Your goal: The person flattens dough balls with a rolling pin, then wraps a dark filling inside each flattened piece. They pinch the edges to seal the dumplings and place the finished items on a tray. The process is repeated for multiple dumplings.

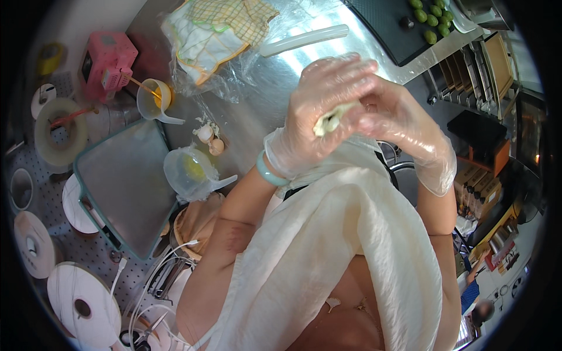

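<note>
Both my hands wear clear plastic gloves and meet over the steel table. My left hand (314, 103) cups a small pale green-white piece of dough (331, 119), with a dark spot showing in its folded opening. From the other side, my right hand (397, 112) has its thumb and fingers at the dough's edge; part of the dough is hidden behind them. A pale bangle (268, 170) circles my left wrist. Beyond my hands lies a translucent rolling pin (305, 40). A black tray (386, 26) holds several green balls (432, 20) and one dark ball (406, 23).
On the steel table (246, 114) are a checked cloth (219, 39) with plastic film, eggshells (210, 138), a jug with yolk and a brush (153, 98), and a jug with clear liquid (191, 173). A framed board (127, 184) stands left. A tray rack (474, 72) stands right.
</note>
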The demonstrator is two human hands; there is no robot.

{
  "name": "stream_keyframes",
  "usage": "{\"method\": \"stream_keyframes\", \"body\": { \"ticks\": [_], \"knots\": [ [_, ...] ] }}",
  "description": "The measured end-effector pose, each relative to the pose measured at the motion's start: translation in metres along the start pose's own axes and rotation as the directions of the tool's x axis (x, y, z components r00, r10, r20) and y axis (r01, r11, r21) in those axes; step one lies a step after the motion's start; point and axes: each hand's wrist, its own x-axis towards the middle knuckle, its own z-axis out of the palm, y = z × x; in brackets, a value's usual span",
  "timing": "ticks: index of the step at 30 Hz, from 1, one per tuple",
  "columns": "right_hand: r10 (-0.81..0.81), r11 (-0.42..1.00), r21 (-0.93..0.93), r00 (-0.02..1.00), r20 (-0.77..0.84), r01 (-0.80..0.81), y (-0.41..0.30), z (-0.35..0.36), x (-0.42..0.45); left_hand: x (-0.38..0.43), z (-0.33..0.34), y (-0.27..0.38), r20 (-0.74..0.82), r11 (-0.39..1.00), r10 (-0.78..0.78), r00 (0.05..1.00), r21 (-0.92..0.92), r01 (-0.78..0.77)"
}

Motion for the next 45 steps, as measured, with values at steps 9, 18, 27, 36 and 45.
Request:
{"method": "stream_keyframes", "body": {
  "ticks": [9, 18, 27, 36, 45],
  "knots": [
    [0.016, 0.999, 0.049, 0.992, 0.129, -0.022, -0.002, 0.009, -0.005, 0.007, -0.007, 0.022, 0.134, 0.989, -0.112, 0.985, -0.086, 0.124],
    [0.135, 0.944, 0.281, 0.98, 0.144, -0.171, 0.029, 0.006, 0.0, 0.004, -0.003, 0.018, 0.194, 0.954, -0.222, 0.956, -0.161, 0.254],
    [0.083, 0.939, 0.316, 0.98, 0.179, -0.137, 0.037, 0.0, 0.002, -0.002, 0.004, 0.013, 0.177, 0.949, -0.245, 0.953, -0.157, 0.273],
    [0.138, 0.802, 0.549, 0.967, 0.215, -0.236, 0.021, 0.006, -0.001, 0.02, -0.023, 0.006, 0.515, 0.934, -0.113, 0.85, -0.236, 0.268],
    [0.238, 0.903, 0.309, 0.946, 0.218, -0.299, 0.008, 0.005, -0.001, 0.032, -0.018, 0.009, 0.549, 0.995, -0.001, 0.836, -0.079, 0.054]
  ]
}}
